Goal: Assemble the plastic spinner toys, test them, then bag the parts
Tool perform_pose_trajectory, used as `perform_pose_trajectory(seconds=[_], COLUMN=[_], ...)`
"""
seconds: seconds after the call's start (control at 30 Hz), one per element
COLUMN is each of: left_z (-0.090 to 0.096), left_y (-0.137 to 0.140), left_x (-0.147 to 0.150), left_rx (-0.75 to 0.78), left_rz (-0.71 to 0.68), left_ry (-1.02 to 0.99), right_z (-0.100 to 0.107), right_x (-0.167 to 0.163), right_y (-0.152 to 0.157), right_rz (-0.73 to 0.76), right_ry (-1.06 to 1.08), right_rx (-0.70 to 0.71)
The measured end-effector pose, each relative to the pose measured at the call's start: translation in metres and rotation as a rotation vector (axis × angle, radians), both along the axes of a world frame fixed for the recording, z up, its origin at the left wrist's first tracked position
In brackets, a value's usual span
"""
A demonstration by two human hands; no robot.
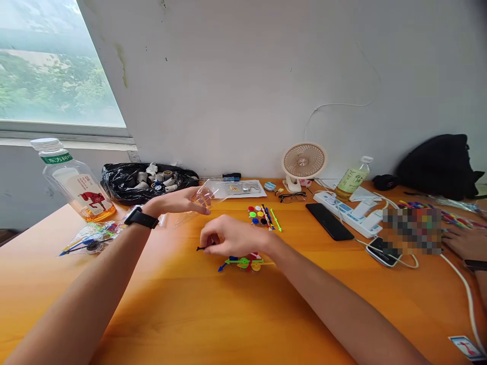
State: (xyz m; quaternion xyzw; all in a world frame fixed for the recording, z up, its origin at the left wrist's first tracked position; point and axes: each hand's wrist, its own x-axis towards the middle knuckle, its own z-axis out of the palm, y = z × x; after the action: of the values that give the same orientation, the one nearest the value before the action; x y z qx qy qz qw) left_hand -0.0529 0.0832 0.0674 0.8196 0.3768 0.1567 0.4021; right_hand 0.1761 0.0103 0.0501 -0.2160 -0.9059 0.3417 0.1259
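My left hand (pixel 186 200), with a black watch on its wrist, is closed on a crinkled clear plastic bag (pixel 207 188) above the table. Closer to me, my right hand (pixel 228 235) pinches a small black plastic arrow (pixel 200 249); the fingers hide most of it. Just below that hand lies a loose pile of coloured plastic arrow spinners (pixel 243 262) in blue, green, red and yellow. Behind it, several coloured discs (pixel 256 215) sit in rows, with a few thin arrows (pixel 274 219) laid beside them.
A filled clear bag (pixel 93 242) and a tall bottle (pixel 78 187) stand left. Along the wall are a black bag of scraps (pixel 148 185), a screwdriver (pixel 231 177) and a fan (pixel 303 162). A black phone (pixel 329 221) and power strip (pixel 352 213) lie right, near another person's hand (pixel 464 243).
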Motion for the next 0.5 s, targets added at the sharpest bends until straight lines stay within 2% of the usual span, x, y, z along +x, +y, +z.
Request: perform_pose_trajectory(seconds=[0.07, 0.13, 0.23, 0.33, 0.4, 0.5], left_z=[0.002, 0.004, 0.007, 0.009, 0.009, 0.006], left_y=[-0.001, -0.003, -0.007, -0.010, -0.011, -0.012], left_x=[-0.002, -0.004, -0.004, 0.002, 0.007, 0.015], left_rx=[-0.025, -0.041, -0.108, -0.190, -0.231, -0.285], left_rz=[-0.013, -0.003, -0.013, -0.090, -0.146, -0.249], left_ry=[-0.014, 0.003, -0.011, -0.111, -0.172, -0.235], right_z=[0.016, 0.033, 0.056, 0.068, 0.069, 0.061], right_x=[0.006, 0.015, 0.033, 0.054, 0.066, 0.075], right_y=[0.001, 0.003, 0.010, 0.022, 0.031, 0.041], right_rz=[-0.051, -0.134, -0.327, -0.548, -0.621, -0.612], right_ry=[0.190, 0.375, 0.688, 0.963, 0.996, 0.909], right_rx=[-0.081, -0.102, -0.036, 0.076, 0.099, 0.062])
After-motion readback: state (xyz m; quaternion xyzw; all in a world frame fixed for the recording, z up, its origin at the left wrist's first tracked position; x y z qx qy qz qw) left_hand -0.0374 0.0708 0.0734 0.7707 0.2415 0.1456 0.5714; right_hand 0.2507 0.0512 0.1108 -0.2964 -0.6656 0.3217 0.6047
